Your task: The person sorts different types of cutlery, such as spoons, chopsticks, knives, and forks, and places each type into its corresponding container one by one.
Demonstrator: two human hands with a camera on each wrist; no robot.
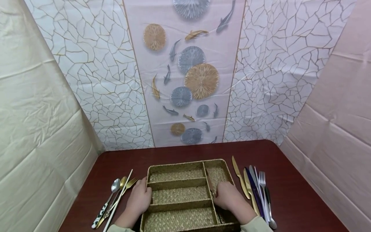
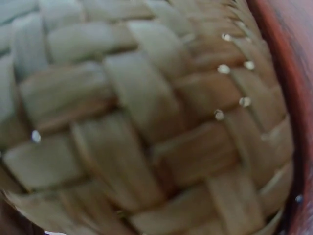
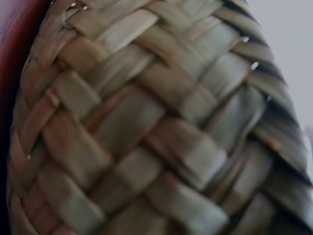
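A woven divided tray (image 1: 181, 202) stands on the table, with three compartments on its left and a long one on its right. My left hand (image 1: 141, 195) grips the left rim; the left wrist view is filled by the tray's woven side (image 2: 142, 112). Inside the right compartment, my right hand (image 1: 227, 196) has its fingers curled on a knife (image 1: 209, 182) lying along the divider. The knife's blade points away from me, and part of it is hidden under the hand. Woven side (image 3: 127, 122) also fills the right wrist view.
Left of the tray lie a spoon with a black-and-white handle (image 1: 100, 215), a gold fork (image 1: 131, 182) and a white chopstick (image 1: 118, 198). On the right lie a gold knife (image 1: 239, 174), a silver fork (image 1: 262, 180) and several other utensils. Fabric walls (image 1: 333, 129) surround the table (image 1: 298, 199).
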